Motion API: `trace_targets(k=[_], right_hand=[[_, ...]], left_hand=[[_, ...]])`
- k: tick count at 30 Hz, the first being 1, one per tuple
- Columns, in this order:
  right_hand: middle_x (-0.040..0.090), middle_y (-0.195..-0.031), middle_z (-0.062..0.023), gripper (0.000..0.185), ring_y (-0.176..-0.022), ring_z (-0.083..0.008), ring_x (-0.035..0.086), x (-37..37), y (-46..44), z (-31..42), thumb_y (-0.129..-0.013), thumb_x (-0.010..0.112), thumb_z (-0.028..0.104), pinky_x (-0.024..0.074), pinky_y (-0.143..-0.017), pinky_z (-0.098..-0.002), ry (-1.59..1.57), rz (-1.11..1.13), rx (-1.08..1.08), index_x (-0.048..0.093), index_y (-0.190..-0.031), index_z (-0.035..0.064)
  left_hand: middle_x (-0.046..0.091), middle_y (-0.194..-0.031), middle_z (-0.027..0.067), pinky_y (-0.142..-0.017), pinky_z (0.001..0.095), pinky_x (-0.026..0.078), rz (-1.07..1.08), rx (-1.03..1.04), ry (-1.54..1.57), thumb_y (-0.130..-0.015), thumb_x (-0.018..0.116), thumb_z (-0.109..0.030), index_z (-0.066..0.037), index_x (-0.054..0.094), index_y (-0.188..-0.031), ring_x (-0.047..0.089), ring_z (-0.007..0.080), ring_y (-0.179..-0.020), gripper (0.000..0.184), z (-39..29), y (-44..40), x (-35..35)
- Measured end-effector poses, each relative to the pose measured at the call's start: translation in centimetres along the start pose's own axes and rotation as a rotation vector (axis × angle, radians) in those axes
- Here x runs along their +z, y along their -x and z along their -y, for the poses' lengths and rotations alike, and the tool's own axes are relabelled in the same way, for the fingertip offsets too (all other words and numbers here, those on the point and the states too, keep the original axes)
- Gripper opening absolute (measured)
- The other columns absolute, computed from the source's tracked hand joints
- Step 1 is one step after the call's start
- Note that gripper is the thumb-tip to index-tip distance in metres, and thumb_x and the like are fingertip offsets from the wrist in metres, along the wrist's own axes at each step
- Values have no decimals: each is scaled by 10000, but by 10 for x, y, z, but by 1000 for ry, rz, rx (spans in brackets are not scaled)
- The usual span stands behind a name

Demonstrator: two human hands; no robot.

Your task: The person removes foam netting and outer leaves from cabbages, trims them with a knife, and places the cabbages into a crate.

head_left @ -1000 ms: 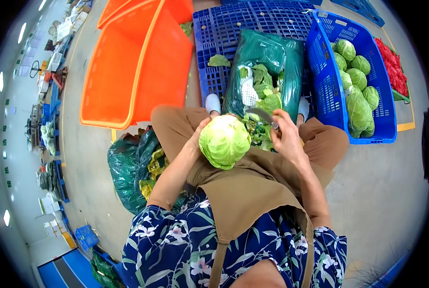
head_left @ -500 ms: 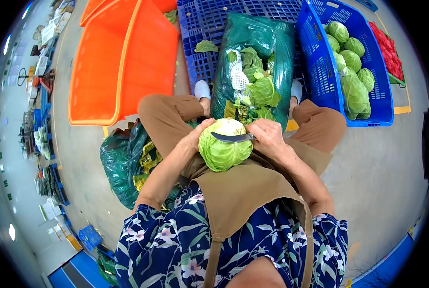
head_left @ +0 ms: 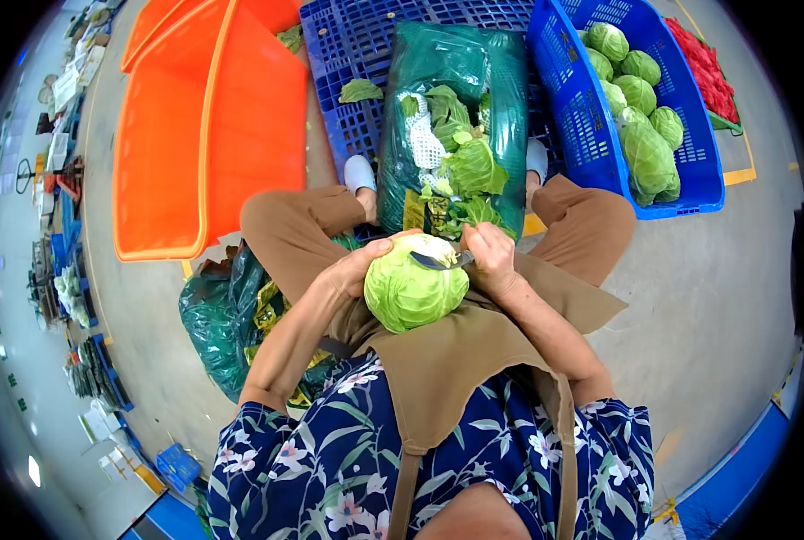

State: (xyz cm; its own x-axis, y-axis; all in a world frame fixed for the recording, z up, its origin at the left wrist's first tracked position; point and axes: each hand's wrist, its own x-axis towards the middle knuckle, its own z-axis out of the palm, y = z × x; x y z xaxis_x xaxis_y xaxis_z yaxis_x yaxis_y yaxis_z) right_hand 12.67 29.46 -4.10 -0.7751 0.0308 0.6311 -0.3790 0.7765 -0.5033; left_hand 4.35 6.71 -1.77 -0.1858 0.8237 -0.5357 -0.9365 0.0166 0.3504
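Cabbage [head_left: 414,295] sits just above the brown apron [head_left: 460,360], its side cupped by the left hand [head_left: 359,267], while the right hand [head_left: 490,256] is closed around the grip of a curved knife [head_left: 431,262] whose dark blade lies against the pale upper part of the head. Beyond the hands, loose green leaves [head_left: 474,168] rest on a green plastic sack [head_left: 506,99] between the feet, with more cabbages [head_left: 647,155] in a blue perforated crate [head_left: 584,112] to the right.
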Motion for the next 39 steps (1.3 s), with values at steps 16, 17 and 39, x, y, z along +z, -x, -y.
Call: trace_targets(k=[16, 17, 39], right_hand=[[590, -712, -256, 149, -722, -484, 556, 17, 29, -37, -768, 607, 113, 447, -615, -520, 48, 474, 784, 518, -805, -2], [589, -627, -204, 200, -643, -396, 613, 15, 25, -35, -795, 649, 164, 458, -572, -453, -24, 413, 753, 537, -783, -2], [447, -1360, -123, 559, -1205, -368, 456, -107, -40, -139, -914, 459, 470, 425, -905, -621, -1734, -906, 880, 426, -1327, 95]], left_hand=[[472, -1339, 156, -1030, 440, 397, 116, 198, 232, -750, 686, -486, -41, 391, -1352, 494, 302, -1205, 805, 12, 7, -4], [471, -1343, 159, -1029, 442, 396, 119, 216, 225, -778, 652, -493, -46, 393, -1355, 493, 302, -1208, 776, 11, 3, -10], [649, -850, 115, -566, 299, 545, -100, 311, -523, -919, 583, -323, -28, 550, -1113, 646, 195, -710, 354, -120, -165, 57]])
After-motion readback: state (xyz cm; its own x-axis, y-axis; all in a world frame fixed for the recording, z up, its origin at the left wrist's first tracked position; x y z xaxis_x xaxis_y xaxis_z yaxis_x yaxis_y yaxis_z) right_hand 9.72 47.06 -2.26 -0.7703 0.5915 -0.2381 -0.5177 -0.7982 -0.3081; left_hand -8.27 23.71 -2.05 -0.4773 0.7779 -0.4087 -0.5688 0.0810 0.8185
